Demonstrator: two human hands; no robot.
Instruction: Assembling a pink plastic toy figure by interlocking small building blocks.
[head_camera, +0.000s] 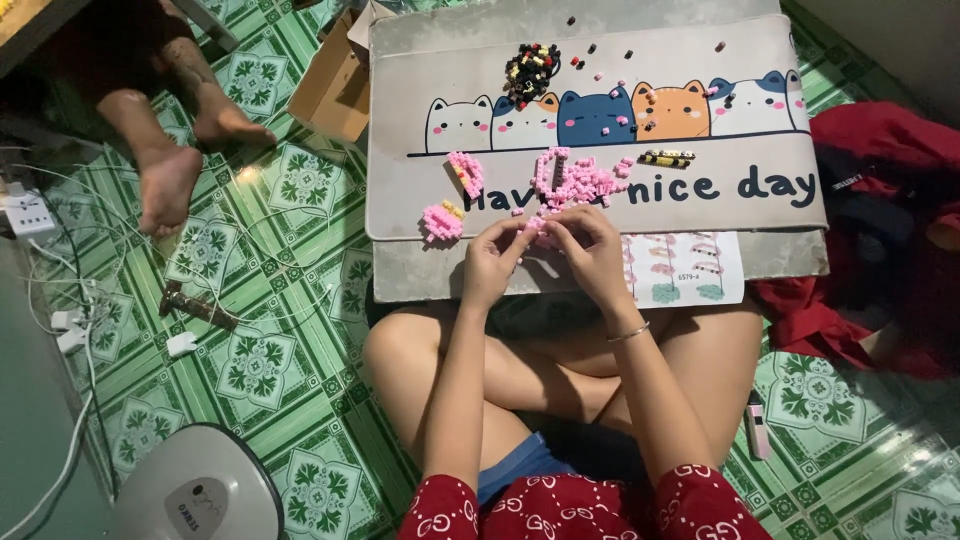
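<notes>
The left hand (490, 262) and right hand (588, 252) are meeting at the near edge of the cat-printed mat (420, 200), both grips pinching a small pink brick piece (535, 228) between the fingertips. More pink bricks (575, 178) are lying just beyond, and a dark brick pile (530, 72) is sitting farther away.

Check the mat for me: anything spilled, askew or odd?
Loose small bricks lie scattered over the mat, away from the dark pile. Both the left hand and right hand pinch a pink piece. Nothing looks damaged.
</notes>
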